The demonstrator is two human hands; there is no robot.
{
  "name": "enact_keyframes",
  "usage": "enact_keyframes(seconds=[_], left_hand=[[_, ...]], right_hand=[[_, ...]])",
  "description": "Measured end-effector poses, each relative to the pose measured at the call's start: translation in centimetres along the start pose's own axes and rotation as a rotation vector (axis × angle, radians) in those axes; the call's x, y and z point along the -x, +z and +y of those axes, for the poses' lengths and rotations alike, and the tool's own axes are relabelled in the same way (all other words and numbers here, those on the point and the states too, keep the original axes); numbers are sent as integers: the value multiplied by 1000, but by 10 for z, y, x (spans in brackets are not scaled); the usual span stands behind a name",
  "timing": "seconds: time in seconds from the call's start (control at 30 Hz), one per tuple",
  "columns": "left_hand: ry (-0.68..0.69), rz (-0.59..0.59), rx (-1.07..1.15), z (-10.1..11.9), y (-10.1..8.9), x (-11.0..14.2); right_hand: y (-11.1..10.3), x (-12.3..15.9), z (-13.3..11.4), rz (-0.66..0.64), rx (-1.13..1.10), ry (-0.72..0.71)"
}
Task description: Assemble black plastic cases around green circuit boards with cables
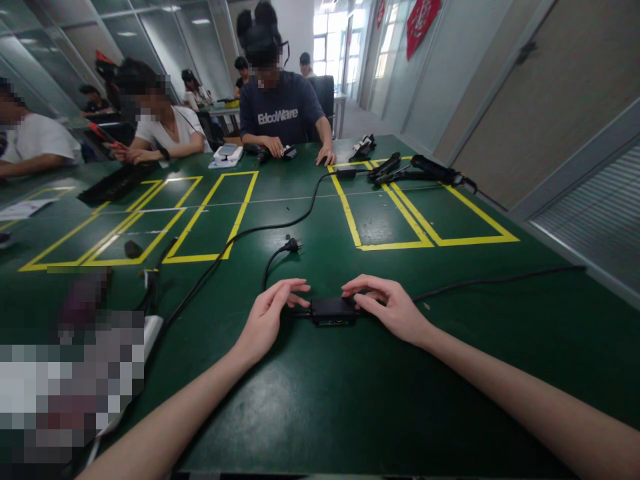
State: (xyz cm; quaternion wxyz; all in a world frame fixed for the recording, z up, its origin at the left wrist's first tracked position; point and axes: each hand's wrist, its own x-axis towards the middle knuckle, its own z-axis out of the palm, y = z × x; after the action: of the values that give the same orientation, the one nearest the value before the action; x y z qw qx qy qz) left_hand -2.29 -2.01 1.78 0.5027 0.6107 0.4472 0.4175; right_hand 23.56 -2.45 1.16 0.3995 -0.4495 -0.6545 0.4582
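A small black power adapter [333, 311] lies flat on the green table [320, 400] in front of me. My left hand [273, 313] rests on the table at the adapter's left end, fingers curled and pinching where a cable leaves it. My right hand [387, 305] sits at its right end, fingers bent, pinching the end where another cable leaves. A black cable with a plug [291, 247] loops away from the left side. A second black cable [500, 280] runs off to the right.
Yellow tape rectangles [390, 227] mark the table. Another long black cable [260, 230] crosses it to a white power strip [150, 330] at the left. Black adapters and cords [415, 170] are piled far right. Several people sit across the table.
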Motion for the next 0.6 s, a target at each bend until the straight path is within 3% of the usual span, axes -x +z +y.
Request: enact_keyframes(seconds=[0.4,0.6], left_hand=[[12,-47,-50,-4,0,1],[80,-107,-295,-4,2,4]], right_hand=[[0,-1,-1,-41,73,-53],[3,-1,1,-61,108,-119]])
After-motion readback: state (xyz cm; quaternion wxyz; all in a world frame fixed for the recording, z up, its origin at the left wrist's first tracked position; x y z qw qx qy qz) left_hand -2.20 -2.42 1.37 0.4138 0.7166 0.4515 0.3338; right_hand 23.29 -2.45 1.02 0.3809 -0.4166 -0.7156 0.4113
